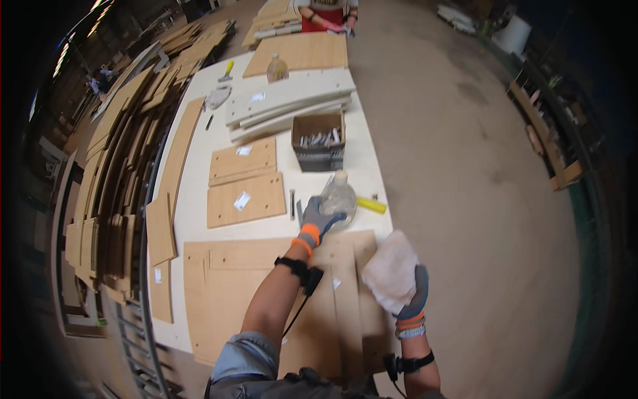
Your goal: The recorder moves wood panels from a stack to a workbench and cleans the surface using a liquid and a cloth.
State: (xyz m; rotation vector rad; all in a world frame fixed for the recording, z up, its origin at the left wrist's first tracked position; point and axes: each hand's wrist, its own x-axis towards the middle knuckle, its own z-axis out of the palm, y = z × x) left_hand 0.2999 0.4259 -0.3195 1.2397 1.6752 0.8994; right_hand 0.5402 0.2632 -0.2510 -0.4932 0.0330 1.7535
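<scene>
My left hand [321,218], in a grey-blue glove with an orange cuff, is closed around the lower side of a clear bottle [341,191]. The bottle stands upright, or nearly so, on the white tabletop [266,231]. Beside it lies a scraper with a yellow handle [371,205]. Off the table's right edge, my gloved right hand [419,292] grips a bunched white cloth [391,271], which covers most of its fingers. Light wooden panels [229,292] with small holes lie in front of me, below my left forearm.
Past the bottle stands an open box [319,158] of small pale pieces. Smaller labelled boards [244,199], stacked white panels [286,103] and another bottle [277,68] lie farther along. A person in red [324,20] stands at the far end. Stacked boards [113,186] line the left.
</scene>
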